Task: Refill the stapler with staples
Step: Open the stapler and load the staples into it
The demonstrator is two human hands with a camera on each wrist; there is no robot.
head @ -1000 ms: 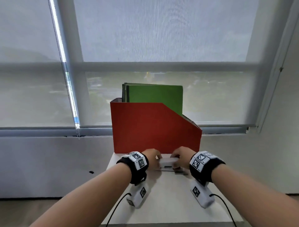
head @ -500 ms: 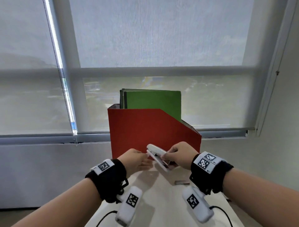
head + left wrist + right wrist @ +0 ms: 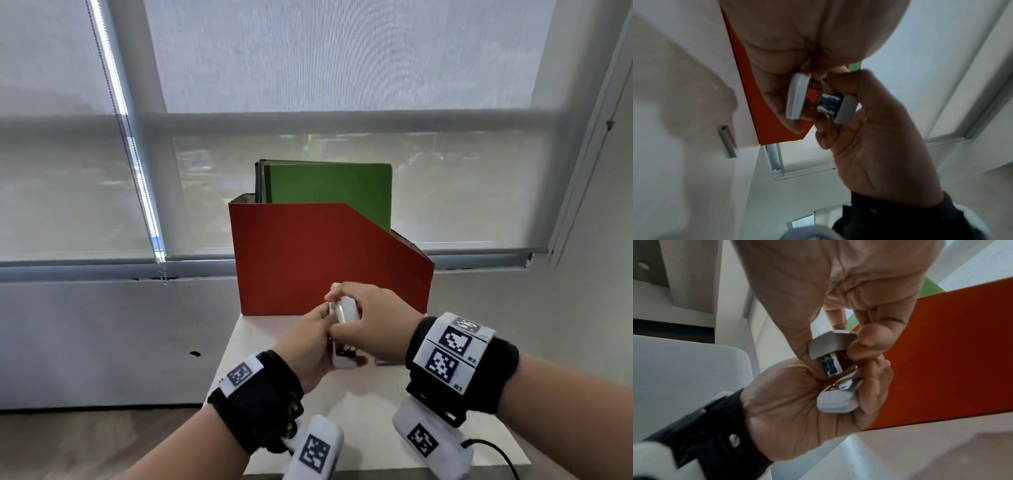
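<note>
A small white stapler [image 3: 345, 310] is held upright above the white table [image 3: 359, 431], in front of the red file box. My left hand [image 3: 323, 325] grips its white base [image 3: 838, 404]. My right hand [image 3: 334, 313] pinches the grey top cover [image 3: 828, 344] between thumb and fingers. The two halves stand apart, and the metal magazine [image 3: 829, 104] shows between them. In the left wrist view a short metal staple strip [image 3: 727, 141] lies on the table near the box, apart from both hands.
The red file box [image 3: 325, 257] with green folders [image 3: 329, 185] stands at the table's far edge, just behind my hands. Behind it are a window with roller blinds and a bead chain [image 3: 137, 171]. The near half of the table is bare.
The stapler came up off the table. One second ago both hands held it flat on the surface; now they hold it upright in the air, closer to me, with its halves apart.
</note>
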